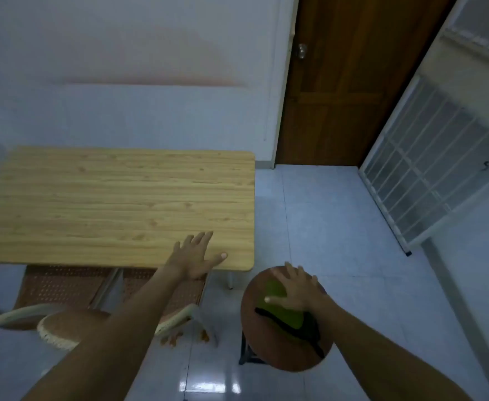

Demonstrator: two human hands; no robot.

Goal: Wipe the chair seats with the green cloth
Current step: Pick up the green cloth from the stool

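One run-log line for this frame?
step: wiping | right hand: flat on green cloth on round stool seat | left hand: open on table edge

The flat right hand (296,287) covers the middle of the green cloth with a dark edge (288,312), so only its sides peek out. The cloth and hand hide much of the round brown stool seat (254,337), and the seat hides most of its dark legs. The left hand (195,256) lies spread on the light wooden tabletop (116,204), whose left side is cut off by the edge. Two brown woven chair seats (64,285) are half tucked under the tabletop. A round seat with a pale rim (61,328) is partly behind the left arm. Both arms run off the bottom.
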